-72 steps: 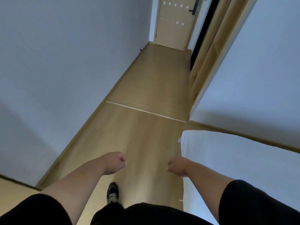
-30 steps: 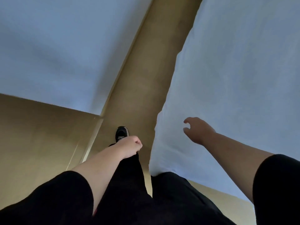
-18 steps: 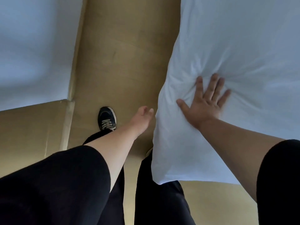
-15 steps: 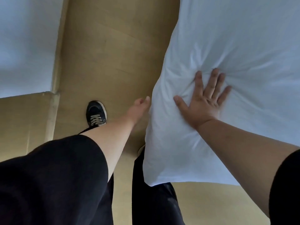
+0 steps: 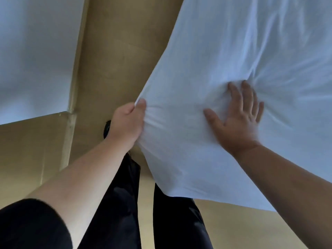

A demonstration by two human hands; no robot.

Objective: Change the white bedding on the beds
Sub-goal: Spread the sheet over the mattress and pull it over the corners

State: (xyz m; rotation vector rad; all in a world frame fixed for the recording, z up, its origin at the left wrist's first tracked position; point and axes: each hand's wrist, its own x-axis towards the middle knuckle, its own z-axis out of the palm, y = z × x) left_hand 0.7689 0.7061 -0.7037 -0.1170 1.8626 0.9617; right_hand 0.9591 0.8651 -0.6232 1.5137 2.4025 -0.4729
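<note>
Sheet removal at the bed corner.
The left hand point(image 5: 125, 123) pinches the white sheet point(image 5: 224, 51) at its edge; the right hand point(image 5: 237, 121), fingers spread, presses it onto the bed. Fabric appears light and limp; grip gathered edges.

bed: corner of it fills the right side, covered in white bedding point(image 5: 233, 42) all wrinkled up around the near corner
on the bedding: right hand point(image 5: 237, 121) lying flat, fingers spread; left hand point(image 5: 127, 123) bunching up the sheet's left edge
floor point(image 5: 116, 51): tan wood planks, runs along the bed's left side and under its near corner
on the floor: a dark shoe point(image 5: 107, 128), mostly hidden behind the left wrist
</note>
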